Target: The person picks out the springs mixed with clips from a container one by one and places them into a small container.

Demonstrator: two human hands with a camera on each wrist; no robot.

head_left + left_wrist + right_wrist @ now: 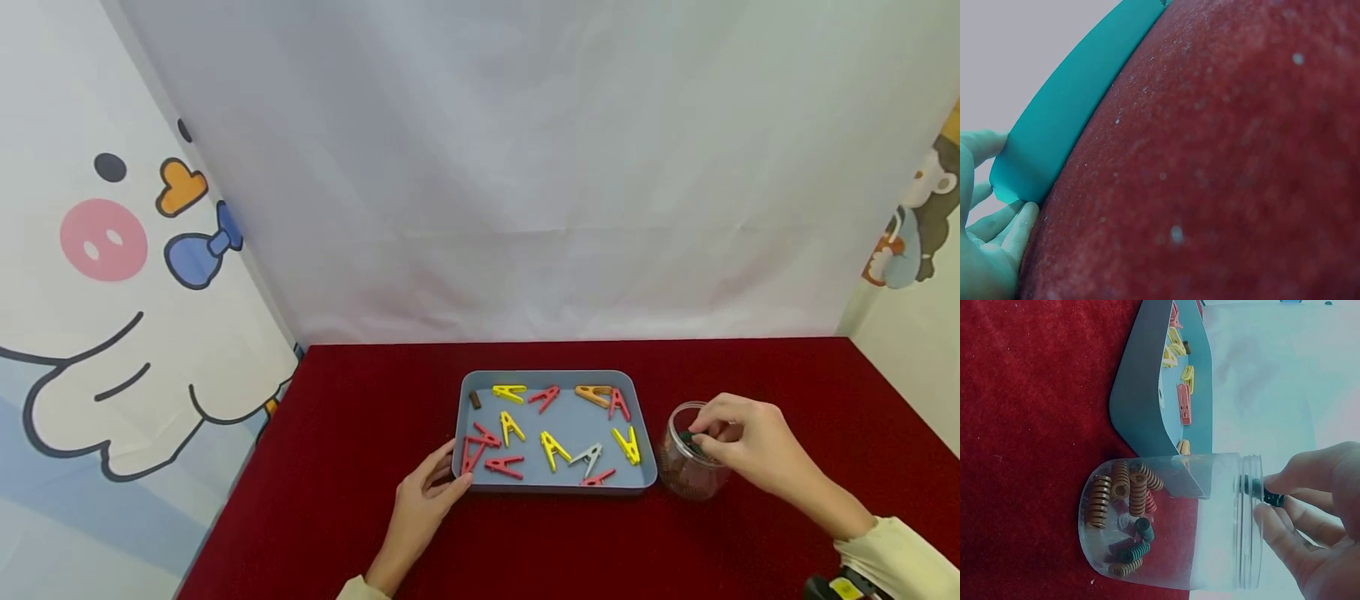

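At the tray's near left corner my left hand [425, 498] grips the blue-grey tray [555, 490], thumb on the front rim and fingers along the side. The left wrist view shows fingers [1016, 231] against the tray's wall [1063, 119]. Over the mouth of a clear jar [693, 479], my right hand [750, 437] pinches a dark green coil spring [1254, 487]. Brown springs [1099, 503], green springs [1136, 551] and a red one lie at the jar's bottom. In the tray are several red, yellow, orange and whitish clothespins [553, 450] and one small brown spring [475, 400].
The jar stands just right of the tray on a red cloth-covered table [360, 417]. A white curtain [525, 167] hangs behind the table. Printed cartoon panels [112, 333] flank it on both sides.
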